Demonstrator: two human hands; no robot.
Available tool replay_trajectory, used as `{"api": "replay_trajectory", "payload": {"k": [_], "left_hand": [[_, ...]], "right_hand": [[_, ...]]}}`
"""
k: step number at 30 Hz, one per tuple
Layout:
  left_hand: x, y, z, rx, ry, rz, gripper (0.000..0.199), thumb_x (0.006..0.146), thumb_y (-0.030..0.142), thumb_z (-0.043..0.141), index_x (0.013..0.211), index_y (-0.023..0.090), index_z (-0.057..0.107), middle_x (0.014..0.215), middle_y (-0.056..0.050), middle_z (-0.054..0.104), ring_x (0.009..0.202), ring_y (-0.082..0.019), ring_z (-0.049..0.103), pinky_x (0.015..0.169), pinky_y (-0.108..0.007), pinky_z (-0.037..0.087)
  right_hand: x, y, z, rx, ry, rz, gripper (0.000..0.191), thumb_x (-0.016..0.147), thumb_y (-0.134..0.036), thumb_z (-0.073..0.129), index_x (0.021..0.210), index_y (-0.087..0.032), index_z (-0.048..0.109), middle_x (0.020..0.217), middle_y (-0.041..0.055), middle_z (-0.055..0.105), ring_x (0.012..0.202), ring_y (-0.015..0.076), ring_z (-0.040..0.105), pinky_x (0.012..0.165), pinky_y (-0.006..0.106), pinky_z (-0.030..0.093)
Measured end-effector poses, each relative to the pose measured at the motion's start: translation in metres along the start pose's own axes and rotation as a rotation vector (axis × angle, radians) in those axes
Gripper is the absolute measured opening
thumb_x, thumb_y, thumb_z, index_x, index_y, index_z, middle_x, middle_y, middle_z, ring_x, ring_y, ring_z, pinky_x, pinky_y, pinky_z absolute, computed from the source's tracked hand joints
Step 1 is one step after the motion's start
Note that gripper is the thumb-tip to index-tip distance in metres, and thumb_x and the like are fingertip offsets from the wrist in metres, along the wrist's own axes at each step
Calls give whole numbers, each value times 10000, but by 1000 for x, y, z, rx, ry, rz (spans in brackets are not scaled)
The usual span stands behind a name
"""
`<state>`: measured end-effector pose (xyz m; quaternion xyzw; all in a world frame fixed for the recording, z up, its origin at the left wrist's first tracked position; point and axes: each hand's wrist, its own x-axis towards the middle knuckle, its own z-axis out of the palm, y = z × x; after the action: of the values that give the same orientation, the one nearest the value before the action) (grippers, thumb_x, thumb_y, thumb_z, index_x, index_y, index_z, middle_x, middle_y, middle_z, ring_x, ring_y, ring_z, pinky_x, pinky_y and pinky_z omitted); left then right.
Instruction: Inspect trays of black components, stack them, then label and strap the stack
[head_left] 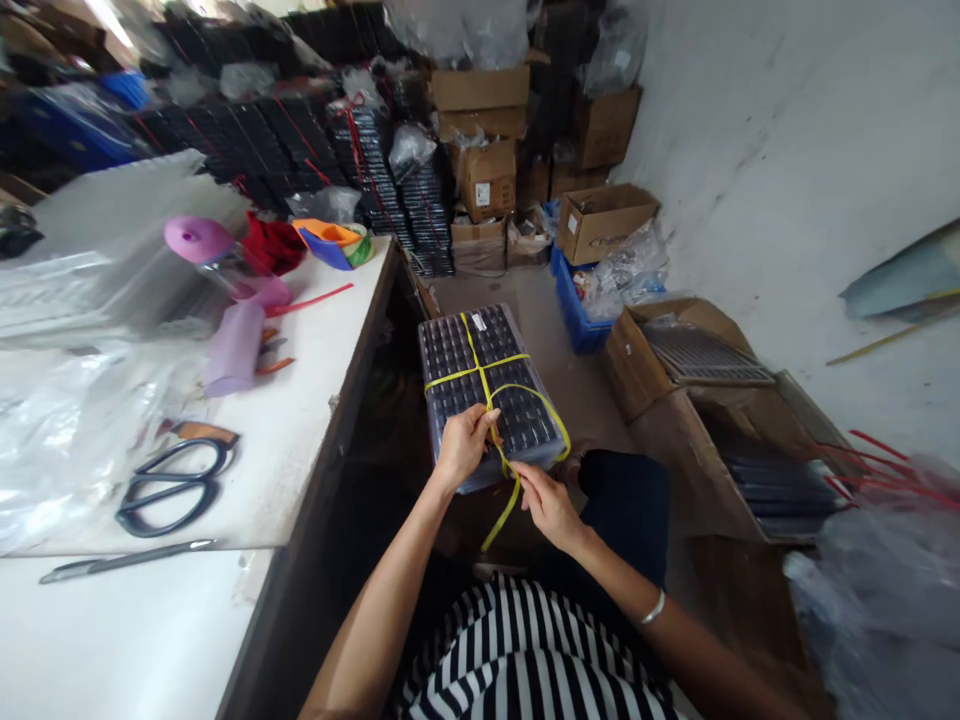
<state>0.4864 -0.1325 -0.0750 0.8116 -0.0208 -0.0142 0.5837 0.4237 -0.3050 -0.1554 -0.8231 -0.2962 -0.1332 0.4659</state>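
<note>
Head view: a bundle (517, 410) of dark, many-celled trays in clear plastic is sitting low in front of the person, and a yellow strap (480, 369) is crossing its top. The left hand (463, 440) is pinching the strap over the bundle's near part, thumb against fingers. The right hand (547, 505) is grasping the strap just off the bundle's near edge. One strap loop is bulging past the bundle's near right corner; a loose tail is dangling off its near edge.

Left of the bundle, a white table (322, 350) is running its long edge close by, leaving a narrow, dark gap; scissors (169, 478) are lying on it. Right of the bundle, a strip of grey floor (577, 385) is separating it from an open carton (645, 370). A blue bin (581, 318) is standing beyond the bundle's far right corner. The person's knee (626, 500) is crowding the bundle's near right side.
</note>
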Motion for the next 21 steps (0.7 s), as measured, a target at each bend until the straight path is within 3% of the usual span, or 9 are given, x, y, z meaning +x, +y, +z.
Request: {"api": "replay_trajectory", "payload": {"k": [2,6,10,14,18,21], "left_hand": [[0,0,1,12,16,0,389,856,515,448,651,189,503,517,19,570,514,-153,618,405,-204,383],[0,0,2,25,27,-5,380,849,515,460,654,192,497,516,24,568,502,-150,613,403,-203,378],[-1,5,1,46,34,-11,387,864,508,430,651,192,497,513,24,562,510,-149,616,419,-204,383],[-3,14,3,93,76,0,399,877,488,411,618,192,480,507,31,538,492,-129,589,473,-211,398],[-6,16,10,137,148,-7,408,891,479,379,609,196,463,515,33,512,465,-119,557,456,-214,367],[-5,13,17,157,198,-13,408,892,476,386,598,199,440,506,36,486,458,-114,538,439,-213,339]], "right_hand": [[5,-3,-3,-16,-42,-44,441,913,-87,328,1319,-216,443,944,59,660,640,118,622,659,255,556],[22,-7,-10,-49,-106,-140,362,897,-104,394,1187,-211,583,996,87,665,861,203,619,777,363,533],[37,-16,-16,-9,-143,-129,311,897,-125,410,1113,-186,624,911,91,653,825,203,597,758,363,522],[48,-29,-20,115,-102,-13,222,913,-194,422,966,-173,636,990,107,596,854,184,597,774,334,512],[48,-41,-12,318,-89,167,260,945,-253,369,794,-181,567,818,33,594,546,87,577,546,224,498],[37,-45,-1,441,-54,321,262,965,-295,309,829,-194,510,806,13,601,461,69,572,436,192,459]]}}
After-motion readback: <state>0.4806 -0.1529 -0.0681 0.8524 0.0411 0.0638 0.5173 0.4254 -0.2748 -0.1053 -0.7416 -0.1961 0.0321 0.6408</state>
